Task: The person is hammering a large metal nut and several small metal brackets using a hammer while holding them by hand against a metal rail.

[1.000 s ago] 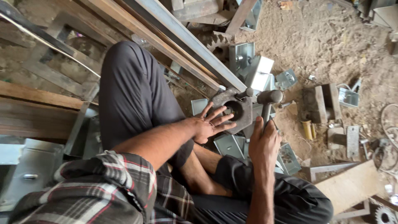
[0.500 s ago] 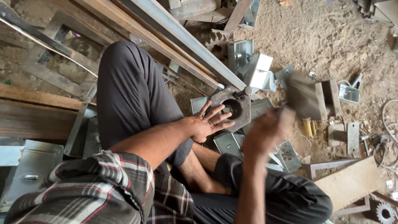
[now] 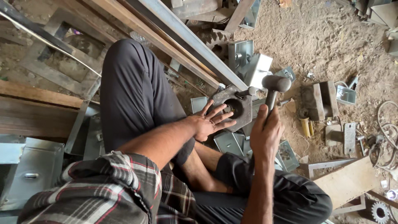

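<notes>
I sit on the ground with my knees bent. My left hand [image 3: 209, 121] lies flat with fingers spread against a thick rusty metal plate [image 3: 235, 108] that has a round hole in its middle. My right hand [image 3: 265, 133] is shut around the handle of a hammer [image 3: 273, 88]. The hammer's dark head sits at the plate's upper right corner, close to a short metal pin [image 3: 250, 91] there. Whether the head touches the pin I cannot tell.
Grey sheet-metal brackets [image 3: 248, 62] lie behind and under the plate. A long steel beam [image 3: 186, 41] and wooden planks run diagonally at the back. A metal block [image 3: 319, 99], wire loops [image 3: 385, 137], a wooden board [image 3: 348, 182] and a gear [image 3: 379, 211] lie on the sandy ground at right.
My right hand swung the hammer up and to the right, then brought it back down to the plate's upper right corner. My left hand stayed on the plate.
</notes>
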